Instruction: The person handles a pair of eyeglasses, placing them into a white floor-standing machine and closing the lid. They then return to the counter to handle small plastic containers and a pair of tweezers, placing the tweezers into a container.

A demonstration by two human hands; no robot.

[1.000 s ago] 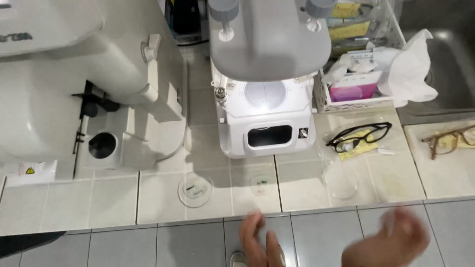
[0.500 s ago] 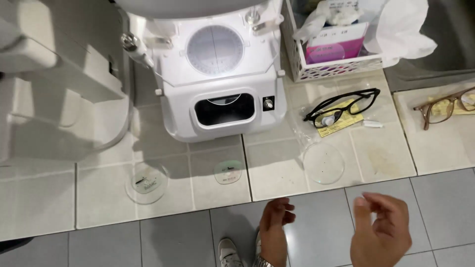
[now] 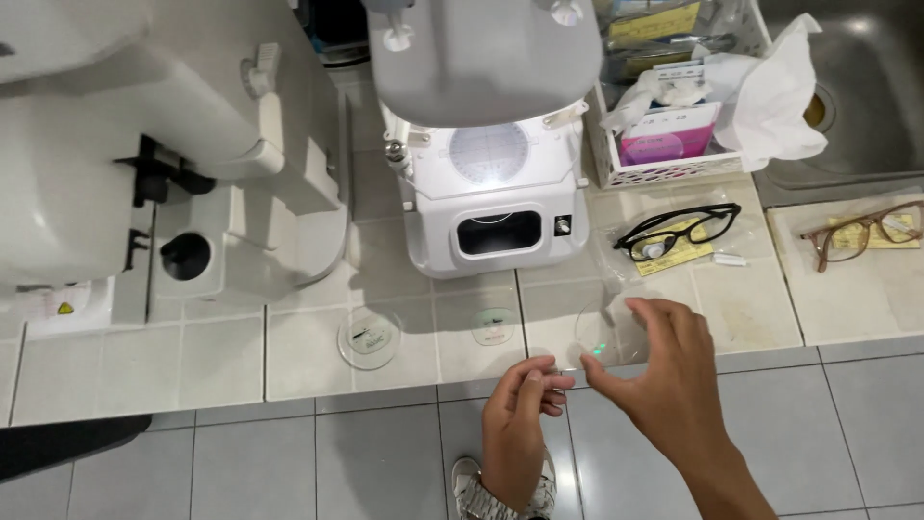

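Observation:
My right hand [image 3: 664,376] curves over a clear round lens [image 3: 599,327] lying near the front edge of the tiled counter [image 3: 144,366]. The thumb is at the lens's near edge and the fingers at its right side; I cannot tell whether they touch it. My left hand [image 3: 520,424], with a watch on the wrist, is just left of it, fingertips loosely together at the counter edge, holding nothing. Two more clear lenses [image 3: 369,337] [image 3: 494,327] lie on the counter to the left.
A white lens machine [image 3: 491,193] with a lit round window stands behind the lenses. A larger white device [image 3: 144,144] fills the left. Black glasses [image 3: 679,231], brown glasses [image 3: 866,231], a white basket [image 3: 664,169] with a cloth [image 3: 770,87], and a sink [image 3: 866,106] are to the right.
Both hands have come up from the bottom edge to the counter's front. My right hand has reached over the clear lens. The view has shifted, showing more of the left device.

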